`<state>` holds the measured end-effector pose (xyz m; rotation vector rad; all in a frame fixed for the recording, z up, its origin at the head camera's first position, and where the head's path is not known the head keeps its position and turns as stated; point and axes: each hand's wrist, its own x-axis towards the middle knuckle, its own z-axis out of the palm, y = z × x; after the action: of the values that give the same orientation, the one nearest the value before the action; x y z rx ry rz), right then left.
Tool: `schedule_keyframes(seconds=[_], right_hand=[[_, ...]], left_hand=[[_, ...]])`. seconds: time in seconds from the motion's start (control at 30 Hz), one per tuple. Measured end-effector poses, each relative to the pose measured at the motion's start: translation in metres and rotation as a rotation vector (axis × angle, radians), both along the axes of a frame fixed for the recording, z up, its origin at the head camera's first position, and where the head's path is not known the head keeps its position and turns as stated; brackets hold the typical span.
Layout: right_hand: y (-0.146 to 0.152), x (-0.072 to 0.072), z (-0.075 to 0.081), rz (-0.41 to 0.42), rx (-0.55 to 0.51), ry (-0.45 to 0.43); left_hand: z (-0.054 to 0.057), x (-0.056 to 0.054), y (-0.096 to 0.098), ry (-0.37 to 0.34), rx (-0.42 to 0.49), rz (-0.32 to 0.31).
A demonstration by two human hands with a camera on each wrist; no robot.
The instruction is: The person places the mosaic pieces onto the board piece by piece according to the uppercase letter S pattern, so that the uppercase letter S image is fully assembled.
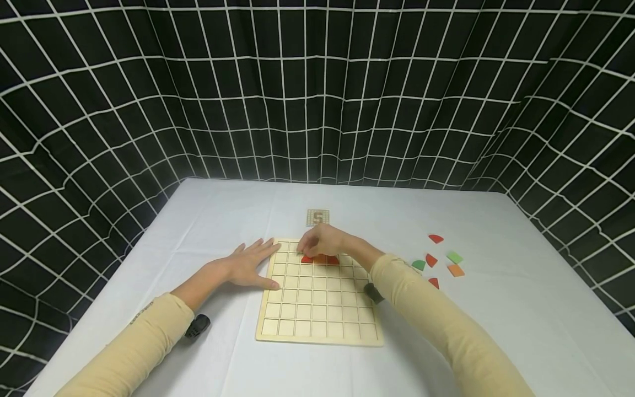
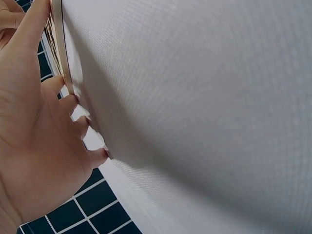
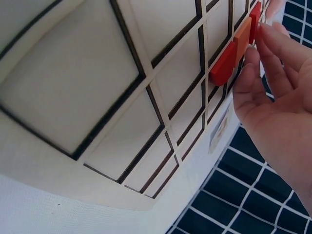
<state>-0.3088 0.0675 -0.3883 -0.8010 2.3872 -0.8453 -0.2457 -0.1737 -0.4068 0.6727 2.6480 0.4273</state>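
A pale wooden grid board lies on the white tabletop. My left hand rests at its left edge with spread fingers, the thumb and fingertips over the rim. Over the upper rows, my right hand pinches a red quarter-circle tile at the left end of a short row. Beside that tile sits an orange tile, then another red tile with a rounded side. In the head view the right fingers partly cover this row.
Right of the board lie loose tiles: several red quarter circles, a green tile, a light green square and an orange square. A small patterned card lies behind the board. Black gridded cloth surrounds the table.
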Motion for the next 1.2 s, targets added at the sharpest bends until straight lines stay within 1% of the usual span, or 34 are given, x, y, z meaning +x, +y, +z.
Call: schedule_keyframes(seconds=[0.23, 0.5, 0.8, 1.03, 1.2], right_hand=[[0.0004, 0.0007, 0.0004, 0.008, -0.050, -0.043], [0.0074, -0.0035, -0.0016, 0.011, -0.044, 0.001], [0.0094, -0.0027, -0.0031, 0.024, -0.084, -0.025], [0.0094, -0.0001, -0.0024, 0.054, -0.120, -0.043], [0.0092, 0.0005, -0.0014, 0.040, -0.120, -0.065]], left_hand=[[0.0012, 0.0014, 0.0001, 0.003, 0.006, -0.007], [-0.0013, -0.0014, -0.0003, 0.006, -0.014, -0.004], [-0.0011, -0.0003, -0.0006, 0.006, -0.004, -0.005], [-0.0007, 0.0005, -0.0006, 0.008, -0.009, -0.008], [0.0002, 0.0007, 0.0001, 0.007, -0.010, -0.003]])
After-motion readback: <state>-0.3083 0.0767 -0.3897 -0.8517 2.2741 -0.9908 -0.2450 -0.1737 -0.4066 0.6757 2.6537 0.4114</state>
